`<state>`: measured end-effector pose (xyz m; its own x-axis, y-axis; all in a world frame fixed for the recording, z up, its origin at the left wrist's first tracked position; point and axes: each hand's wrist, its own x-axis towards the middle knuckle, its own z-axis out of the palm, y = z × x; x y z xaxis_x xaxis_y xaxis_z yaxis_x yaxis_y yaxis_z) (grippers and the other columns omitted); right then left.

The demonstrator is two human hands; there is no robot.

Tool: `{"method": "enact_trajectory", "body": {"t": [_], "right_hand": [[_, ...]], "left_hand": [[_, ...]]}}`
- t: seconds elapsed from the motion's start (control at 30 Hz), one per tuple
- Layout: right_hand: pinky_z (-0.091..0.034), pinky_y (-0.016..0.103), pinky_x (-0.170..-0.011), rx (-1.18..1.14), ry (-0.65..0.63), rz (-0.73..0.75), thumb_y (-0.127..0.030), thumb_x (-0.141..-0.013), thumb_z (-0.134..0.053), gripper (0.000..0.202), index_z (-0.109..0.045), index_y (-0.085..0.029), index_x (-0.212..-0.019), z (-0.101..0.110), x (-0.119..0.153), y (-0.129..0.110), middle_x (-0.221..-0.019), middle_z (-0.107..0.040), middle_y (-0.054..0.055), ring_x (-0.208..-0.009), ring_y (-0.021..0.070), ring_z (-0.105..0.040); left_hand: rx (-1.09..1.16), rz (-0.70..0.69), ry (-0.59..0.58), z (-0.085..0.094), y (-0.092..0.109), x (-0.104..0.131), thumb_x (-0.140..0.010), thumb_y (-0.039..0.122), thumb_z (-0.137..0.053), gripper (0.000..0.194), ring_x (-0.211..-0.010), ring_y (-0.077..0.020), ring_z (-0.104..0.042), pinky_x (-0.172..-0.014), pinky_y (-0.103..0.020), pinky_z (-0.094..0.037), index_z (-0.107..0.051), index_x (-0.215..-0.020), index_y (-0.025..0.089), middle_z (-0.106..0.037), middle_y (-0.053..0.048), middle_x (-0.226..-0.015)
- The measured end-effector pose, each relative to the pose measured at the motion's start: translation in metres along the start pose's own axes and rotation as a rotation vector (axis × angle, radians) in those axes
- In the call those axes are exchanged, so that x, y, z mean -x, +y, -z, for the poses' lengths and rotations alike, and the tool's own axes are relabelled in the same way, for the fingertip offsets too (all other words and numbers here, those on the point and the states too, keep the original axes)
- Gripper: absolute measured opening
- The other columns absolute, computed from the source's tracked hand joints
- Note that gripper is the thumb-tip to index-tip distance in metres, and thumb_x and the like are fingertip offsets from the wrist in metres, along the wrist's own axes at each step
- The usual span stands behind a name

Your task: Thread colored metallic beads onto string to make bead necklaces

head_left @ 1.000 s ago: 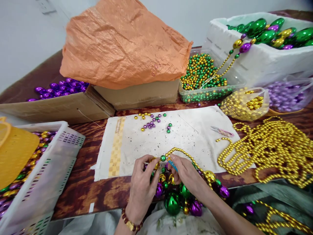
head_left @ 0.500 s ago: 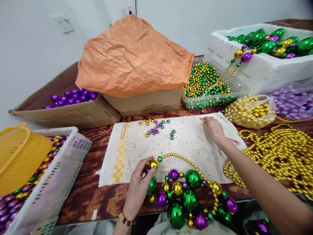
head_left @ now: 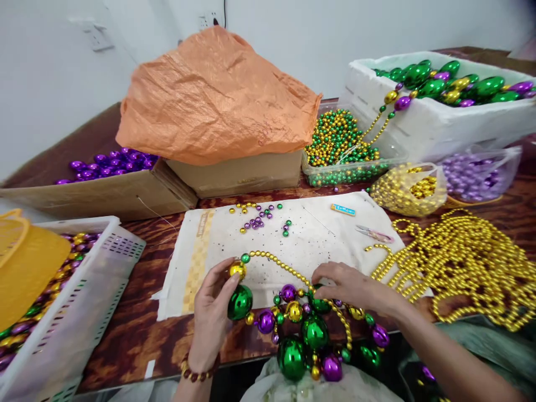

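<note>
A necklace of large green, purple and gold beads (head_left: 315, 331) hangs over the table's front edge onto my lap. My left hand (head_left: 211, 304) is closed, pinching its gold ball bead (head_left: 237, 270), with a big green bead (head_left: 240, 302) just below. From there a small green bead and a strand of little gold beads (head_left: 280, 262) arch rightward to my right hand (head_left: 345, 286). The right fingers close around the strand beside another green bead, partly hiding it. A small yellow-and-blue flat piece (head_left: 343, 210) and pink-handled snips (head_left: 374, 234) lie on the white cloth (head_left: 234, 279).
Loose small beads (head_left: 256, 222) are scattered on the cloth. Gold bead strands (head_left: 469, 268) pile up at right. Behind stand a foam box (head_left: 419, 120), a clear bin (head_left: 352, 167), bead bags (head_left: 408, 190) and cartons (head_left: 238, 178). A white crate (head_left: 100, 268) is at left.
My right hand has let go of the small yellow-and-blue piece on the cloth and come back toward me to the necklace. My left hand still pinches the gold bead. The view has shifted slightly.
</note>
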<state>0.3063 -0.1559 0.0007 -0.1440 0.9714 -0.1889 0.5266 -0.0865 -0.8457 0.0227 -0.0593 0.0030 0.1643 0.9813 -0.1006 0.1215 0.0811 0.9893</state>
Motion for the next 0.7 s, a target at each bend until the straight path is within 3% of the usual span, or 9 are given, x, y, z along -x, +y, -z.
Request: {"method": "enact_trajectory", "body": {"t": [0.1,0.2,0.3,0.43,0.5,0.57,0.63,0.7], "right_hand": [[-0.045,0.029,-0.071,-0.077,0.060,-0.047,-0.032,-0.089,-0.057,0.017,-0.068,-0.019,-0.086,-0.002,0.010,-0.014,-0.084,-0.068,0.003,-0.078,0.0178,-0.060],[-0.046,0.028,-0.070,-0.287,0.042,-0.052,-0.030,-0.093,-0.049,0.016,-0.058,-0.018,-0.088,0.008,0.010,-0.037,-0.081,-0.069,0.002,-0.077,0.0158,-0.062],[-0.049,0.028,-0.068,-0.524,-0.008,0.003,-0.032,-0.093,-0.047,0.014,-0.051,-0.018,-0.091,0.018,0.004,-0.069,-0.074,-0.068,0.001,-0.069,0.0144,-0.063],[-0.048,0.024,-0.058,-0.599,0.001,0.106,-0.032,-0.091,-0.049,0.014,-0.051,-0.019,-0.090,0.023,-0.005,-0.118,-0.073,-0.064,-0.001,-0.061,0.0125,-0.062],[-0.046,0.021,-0.054,-0.567,-0.018,0.154,-0.032,-0.091,-0.049,0.013,-0.051,-0.019,-0.090,0.019,-0.009,-0.142,-0.071,-0.062,-0.002,-0.059,0.0118,-0.061],[-0.044,0.020,-0.053,-0.472,0.000,0.208,-0.032,-0.091,-0.050,0.012,-0.052,-0.020,-0.089,0.012,-0.011,-0.162,-0.067,-0.060,-0.004,-0.058,0.0110,-0.059],[-0.043,0.019,-0.056,-0.312,0.097,0.282,-0.029,-0.090,-0.053,0.010,-0.055,-0.020,-0.087,0.005,-0.010,-0.176,-0.066,-0.058,-0.005,-0.059,0.0098,-0.057],[-0.043,0.019,-0.060,-0.197,0.190,0.356,-0.027,-0.089,-0.054,0.009,-0.060,-0.020,-0.090,0.001,-0.002,-0.179,-0.072,-0.060,-0.005,-0.064,0.0092,-0.056]], "left_hand": [[0.031,-0.045,0.081,0.003,0.005,0.002,-0.082,0.035,-0.065,0.037,-0.108,-0.0193,-0.059,-0.086,-0.027,-0.049,-0.061,-0.117,0.022,-0.062,-0.006,-0.123],[0.022,-0.078,0.105,0.007,0.007,0.001,-0.082,0.037,-0.065,0.039,-0.106,-0.0192,-0.060,-0.087,-0.028,-0.049,-0.060,-0.118,0.022,-0.063,-0.006,-0.121],[-0.062,-0.121,0.068,0.011,0.010,-0.002,-0.083,0.038,-0.064,0.042,-0.106,-0.0201,-0.059,-0.090,-0.032,-0.048,-0.057,-0.121,0.022,-0.061,-0.007,-0.122],[-0.293,-0.283,0.110,0.007,0.031,0.003,-0.083,0.042,-0.063,0.038,-0.108,-0.0232,-0.057,-0.096,-0.037,-0.044,-0.061,-0.114,0.021,-0.061,-0.008,-0.118],[-0.246,-0.279,0.012,-0.001,0.052,0.010,-0.086,0.047,-0.057,0.036,-0.102,-0.0237,-0.060,-0.094,-0.038,-0.045,-0.066,-0.105,0.018,-0.066,-0.009,-0.105],[-0.021,-0.173,-0.195,-0.013,0.078,0.016,-0.090,0.053,-0.047,0.044,-0.097,-0.0242,-0.062,-0.089,-0.039,-0.049,-0.066,-0.105,0.016,-0.068,-0.010,-0.099],[0.210,-0.061,-0.382,-0.025,0.105,0.020,-0.091,0.056,-0.040,0.052,-0.099,-0.0255,-0.063,-0.085,-0.040,-0.051,-0.064,-0.111,0.015,-0.068,-0.011,-0.104],[0.343,-0.013,-0.484,-0.034,0.129,0.020,-0.092,0.054,-0.040,0.051,-0.102,-0.0263,-0.063,-0.084,-0.040,-0.053,-0.063,-0.115,0.015,-0.068,-0.011,-0.108]]}}
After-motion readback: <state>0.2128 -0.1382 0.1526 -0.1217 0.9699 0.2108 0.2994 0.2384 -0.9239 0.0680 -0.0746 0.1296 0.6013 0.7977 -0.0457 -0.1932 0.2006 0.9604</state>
